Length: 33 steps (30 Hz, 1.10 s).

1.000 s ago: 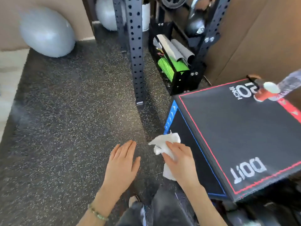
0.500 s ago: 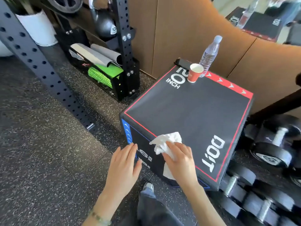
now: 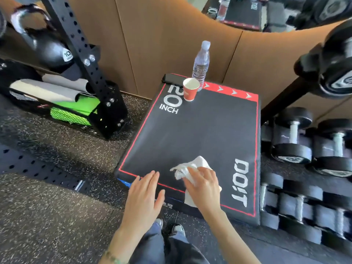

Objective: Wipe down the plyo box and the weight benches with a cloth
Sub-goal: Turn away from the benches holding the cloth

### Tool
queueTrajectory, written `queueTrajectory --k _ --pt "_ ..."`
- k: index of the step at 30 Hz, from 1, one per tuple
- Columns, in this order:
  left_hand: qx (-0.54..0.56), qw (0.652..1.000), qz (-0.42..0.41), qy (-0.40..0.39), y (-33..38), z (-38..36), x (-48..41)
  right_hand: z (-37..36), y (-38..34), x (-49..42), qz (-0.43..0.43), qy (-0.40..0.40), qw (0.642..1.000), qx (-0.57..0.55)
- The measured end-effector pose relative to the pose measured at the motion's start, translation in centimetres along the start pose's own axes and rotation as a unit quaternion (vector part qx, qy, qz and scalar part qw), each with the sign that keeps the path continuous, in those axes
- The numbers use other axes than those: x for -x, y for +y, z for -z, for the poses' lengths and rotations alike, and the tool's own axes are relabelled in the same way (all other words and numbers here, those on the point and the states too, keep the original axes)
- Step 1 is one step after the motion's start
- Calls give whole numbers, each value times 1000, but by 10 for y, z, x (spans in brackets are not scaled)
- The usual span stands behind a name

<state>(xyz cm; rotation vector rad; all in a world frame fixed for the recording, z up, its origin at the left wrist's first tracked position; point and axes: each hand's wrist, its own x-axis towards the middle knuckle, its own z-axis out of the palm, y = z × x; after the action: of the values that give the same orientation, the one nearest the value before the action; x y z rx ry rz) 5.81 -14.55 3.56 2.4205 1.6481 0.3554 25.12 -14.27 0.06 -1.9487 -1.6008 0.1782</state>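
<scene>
Two hands work here: the right hand (image 3: 202, 184) bunches the soft, limp cloth (image 3: 187, 168) on the plyo box (image 3: 190, 134) near edge; the left hand (image 3: 144, 195) hovers flat, fingers spread, empty.

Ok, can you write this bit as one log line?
right hand: pressing cloth on plyo box | left hand: open, empty | cup, bottle: on box

Two bare hands reach forward.
The left hand (image 3: 143, 199) lies flat, fingers together; the right hand (image 3: 204, 186) is curled, palm down, gripping.
</scene>
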Motion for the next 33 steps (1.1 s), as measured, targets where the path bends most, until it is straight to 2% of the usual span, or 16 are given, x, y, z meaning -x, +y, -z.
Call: queueTrajectory --k 5,8,10,12,14,18,20,27,33 --pt "3 997 -72 -36 -25 2 -33 -27 -13 -12 -115 -12 993 36" --pt "8 994 -105 -42 -38 1 -47 -37 -20 -15 -248 -104 961 64" --pt "12 991 -124 -50 -45 0 -54 -38 -21 -15 -237 -126 959 91" --pt "12 988 -143 -55 -51 -2 -59 -35 -19 -14 -183 -89 971 124" --pt "18 986 -156 -60 -55 -3 -63 -36 -11 -10 -126 -85 976 156" --pt "29 985 -159 -67 -59 -3 -69 -41 7 1 -42 -163 969 181" --pt "28 984 -157 -73 -58 -4 -69 -41 9 4 -63 -205 958 189" --pt "23 986 -143 -86 -50 -9 -63 -59 -14 5 -181 -206 949 155" --pt "15 986 -139 -93 -40 -14 -56 -46 -7 0 -172 -282 935 132"
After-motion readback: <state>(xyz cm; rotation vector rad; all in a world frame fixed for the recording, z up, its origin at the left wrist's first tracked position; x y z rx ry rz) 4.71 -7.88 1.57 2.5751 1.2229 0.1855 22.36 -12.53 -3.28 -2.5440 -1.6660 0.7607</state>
